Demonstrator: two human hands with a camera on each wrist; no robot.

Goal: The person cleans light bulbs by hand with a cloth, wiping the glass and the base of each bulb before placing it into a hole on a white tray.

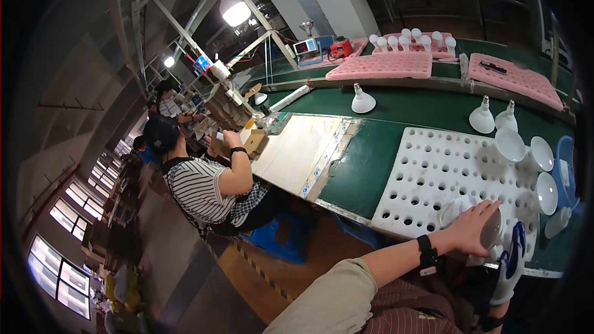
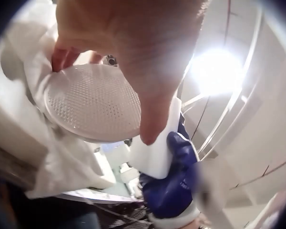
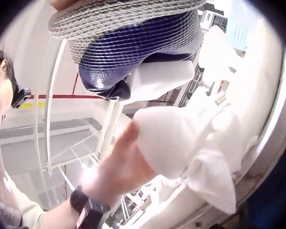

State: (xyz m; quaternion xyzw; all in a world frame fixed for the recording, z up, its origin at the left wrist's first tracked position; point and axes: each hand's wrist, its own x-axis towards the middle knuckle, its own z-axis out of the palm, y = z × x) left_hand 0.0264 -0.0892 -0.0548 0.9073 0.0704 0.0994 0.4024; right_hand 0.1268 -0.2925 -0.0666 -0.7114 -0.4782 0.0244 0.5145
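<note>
A white reflector lamp [image 2: 93, 102] with a round, dimpled face is gripped by my bare left hand [image 1: 473, 230], fingers at one side of its rim and thumb at the other. White cloth [image 3: 212, 176] lies against the lamp, above the foam tray [image 1: 396, 210]. Close beside it, my right hand [image 1: 510, 266], in a blue-and-white glove, holds a smooth white piece [image 2: 155, 155] with curled fingers. What that piece is, I cannot tell. In the right wrist view the glove [image 3: 138, 47] is above the lamp.
Several reflector lamps [image 1: 482, 117] stand beyond and right of the tray, near a blue container [image 1: 564, 173]. Pink foam trays [image 1: 380, 67] and upright bulbs line the back. A seated person [image 1: 201, 185] handles a cardboard box [image 1: 255, 143] at left. A lit bulb [image 1: 235, 11] hangs above.
</note>
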